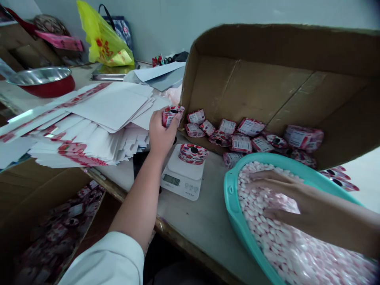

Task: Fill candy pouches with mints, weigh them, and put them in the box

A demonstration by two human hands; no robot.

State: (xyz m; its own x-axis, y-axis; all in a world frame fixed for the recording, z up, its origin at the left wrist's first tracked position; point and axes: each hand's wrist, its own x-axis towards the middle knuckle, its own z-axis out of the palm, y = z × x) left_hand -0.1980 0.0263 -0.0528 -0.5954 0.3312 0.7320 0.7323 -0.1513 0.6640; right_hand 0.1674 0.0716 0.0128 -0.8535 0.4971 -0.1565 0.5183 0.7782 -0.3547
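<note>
Left hand [162, 132], center, grips a printed box [171, 114]. Right hand [279, 194], lower right, spreads its fingers over pale candies [276, 247] in a basin [234, 190]; blur hides its fingertips.

Digits, apparently "578", on the scale display [171, 180]; pack labels [241, 143] too blurred.
</note>
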